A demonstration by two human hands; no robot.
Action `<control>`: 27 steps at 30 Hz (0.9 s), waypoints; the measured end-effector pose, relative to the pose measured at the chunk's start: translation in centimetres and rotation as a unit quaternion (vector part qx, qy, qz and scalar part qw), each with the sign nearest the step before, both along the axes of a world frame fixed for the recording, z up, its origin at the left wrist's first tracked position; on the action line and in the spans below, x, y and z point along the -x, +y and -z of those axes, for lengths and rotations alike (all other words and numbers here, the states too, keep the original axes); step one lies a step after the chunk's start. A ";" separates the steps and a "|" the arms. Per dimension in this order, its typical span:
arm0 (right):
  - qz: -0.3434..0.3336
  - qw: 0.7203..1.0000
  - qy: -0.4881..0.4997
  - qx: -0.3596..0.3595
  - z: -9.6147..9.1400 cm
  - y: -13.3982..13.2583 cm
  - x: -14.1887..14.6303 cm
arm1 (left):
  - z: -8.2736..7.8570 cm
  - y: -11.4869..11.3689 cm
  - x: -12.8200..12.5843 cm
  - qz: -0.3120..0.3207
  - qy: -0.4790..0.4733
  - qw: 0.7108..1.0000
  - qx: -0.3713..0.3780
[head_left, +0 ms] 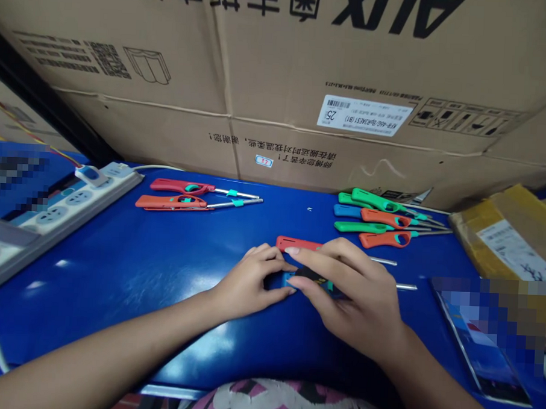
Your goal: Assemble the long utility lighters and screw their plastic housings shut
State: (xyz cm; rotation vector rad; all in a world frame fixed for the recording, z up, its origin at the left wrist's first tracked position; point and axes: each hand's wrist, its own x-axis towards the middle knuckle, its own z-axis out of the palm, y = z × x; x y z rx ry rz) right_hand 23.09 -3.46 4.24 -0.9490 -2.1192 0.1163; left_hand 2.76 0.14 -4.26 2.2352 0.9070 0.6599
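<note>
Directly before me on the blue table lies a blue long-necked lighter (pixel 286 280), its metal tube reaching out to the right. The thumb and fingertips of my left hand (pixel 251 280) pinch the handle end of this lighter. My right hand (pixel 362 296) is closed over the lighter's middle, on a black piece with yellow marks (pixel 314 275) whose kind I cannot make out. Just behind lies a red lighter (pixel 298 245), partly covered by my right fingers. Most of the blue lighter's body is hidden under the right hand.
Two red lighters (pixel 178 203) lie at the back left. Several green, blue and orange lighters (pixel 385 218) are grouped at the back right. A power strip (pixel 60 210) runs along the left; a phone (pixel 479 340) lies right. A large cardboard box (pixel 270 66) walls the back.
</note>
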 end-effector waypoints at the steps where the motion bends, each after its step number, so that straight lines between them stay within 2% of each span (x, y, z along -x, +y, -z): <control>1: 0.010 1.000 -0.011 -0.019 -0.1 0.0 0.0 | -0.1 0.0 0.0 0.002 0.002 1.000 0.002; 3: 0.000 0.999 -0.040 -0.011 -0.4 -0.1 -0.3 | -0.2 0.0 -0.1 0.004 0.004 1.000 0.002; 6: -0.050 0.993 -0.048 0.098 -1.0 -0.3 -0.9 | -0.2 0.1 -0.1 -0.003 0.002 1.000 -0.006; 8: -0.059 0.990 -0.028 0.127 -1.1 -0.2 -1.2 | -0.1 0.2 -0.1 -0.009 0.000 1.000 -0.012; 10: -0.051 0.994 -0.005 0.100 -0.9 -0.1 -1.0 | 0.0 0.2 -0.1 -0.012 -0.004 1.000 -0.016; 12: -0.021 0.999 0.014 0.036 -0.4 0.0 -0.6 | 0.1 0.1 0.0 -0.010 -0.003 1.000 -0.013; 14: 0.018 0.999 0.014 -0.024 -0.1 0.0 -0.3 | 0.0 0.1 0.0 -0.005 -0.001 1.000 -0.011; 16: 0.031 0.998 -0.005 -0.047 -0.1 0.0 -0.2 | -0.2 0.1 0.0 -0.001 0.001 1.000 -0.013; 19: 0.002 0.999 -0.048 0.014 -0.4 0.1 -0.5 | -0.2 0.2 0.0 0.001 0.001 1.000 -0.017; 22: -0.050 0.994 -0.040 0.085 -0.6 0.3 -0.8 | -0.1 0.2 0.0 0.000 0.002 1.000 -0.019; 24: -0.065 0.993 -0.024 0.092 -0.5 0.4 -0.8 | 0.1 0.1 0.1 -0.002 0.001 1.000 -0.021; 27: -0.059 0.996 -0.037 0.051 -0.2 0.3 -0.4 | 0.2 0.1 0.0 0.001 0.001 1.000 -0.027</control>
